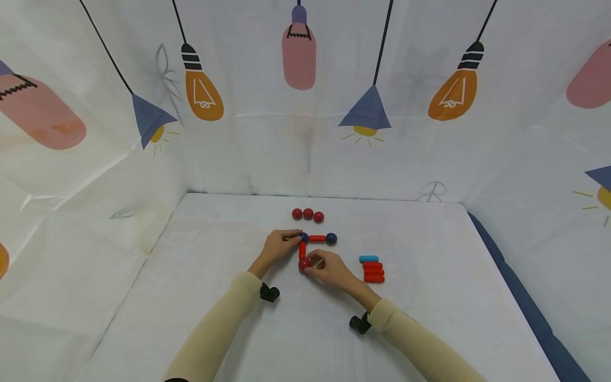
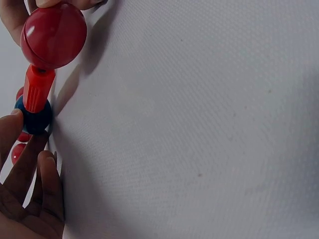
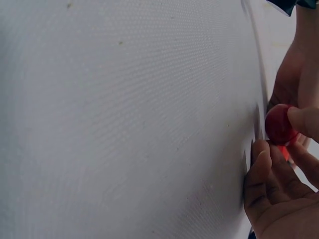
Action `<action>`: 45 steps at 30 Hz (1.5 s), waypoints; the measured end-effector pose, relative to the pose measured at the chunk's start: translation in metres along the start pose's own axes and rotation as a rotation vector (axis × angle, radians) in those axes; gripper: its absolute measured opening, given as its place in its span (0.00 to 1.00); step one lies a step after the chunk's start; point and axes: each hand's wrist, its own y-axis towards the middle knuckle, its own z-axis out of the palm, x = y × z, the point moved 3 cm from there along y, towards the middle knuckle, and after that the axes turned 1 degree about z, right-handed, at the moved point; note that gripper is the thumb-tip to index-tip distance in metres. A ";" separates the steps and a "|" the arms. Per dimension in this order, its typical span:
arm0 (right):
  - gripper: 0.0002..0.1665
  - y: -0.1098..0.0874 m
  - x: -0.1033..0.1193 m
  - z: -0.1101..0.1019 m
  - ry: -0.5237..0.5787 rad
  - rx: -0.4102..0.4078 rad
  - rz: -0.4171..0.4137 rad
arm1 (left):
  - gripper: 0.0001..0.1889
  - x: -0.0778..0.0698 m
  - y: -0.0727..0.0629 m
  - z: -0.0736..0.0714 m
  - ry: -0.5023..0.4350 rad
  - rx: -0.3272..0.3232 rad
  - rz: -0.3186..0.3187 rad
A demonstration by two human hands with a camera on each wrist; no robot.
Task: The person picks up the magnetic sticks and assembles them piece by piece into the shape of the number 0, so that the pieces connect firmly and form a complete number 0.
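Observation:
On the white table, two blue balls and a red ball are joined by red rods into an L shape. My left hand (image 1: pixel 279 245) pinches the corner blue ball (image 2: pixel 37 117) between thumb and fingers. Lower down, my right hand (image 1: pixel 330 269) pinches the red ball (image 3: pixel 280 124) at the near end. One red rod (image 2: pixel 38 89) links these two balls. From the corner a second red rod (image 1: pixel 317 239) runs right to the other blue ball (image 1: pixel 331 239), which neither hand touches.
Three loose red balls (image 1: pixel 308 214) lie in a row beyond the joined pieces. To the right, a light blue rod (image 1: pixel 368 259) lies above three red rods (image 1: pixel 374 272). A white sheet printed with lamps (image 1: pixel 365 111) hangs behind the table (image 1: pixel 429 329).

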 end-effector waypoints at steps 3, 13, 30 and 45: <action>0.16 0.001 0.001 0.001 -0.009 -0.013 0.007 | 0.17 0.000 0.000 0.001 -0.006 -0.002 0.000; 0.13 0.002 -0.002 0.006 -0.017 -0.027 0.013 | 0.17 0.004 0.000 0.002 -0.004 -0.006 0.016; 0.13 0.003 -0.001 0.006 -0.021 -0.001 0.031 | 0.17 0.001 -0.003 0.002 0.004 -0.007 0.012; 0.13 0.004 0.003 0.005 -0.032 -0.001 0.034 | 0.17 0.001 -0.001 0.002 0.001 -0.015 0.021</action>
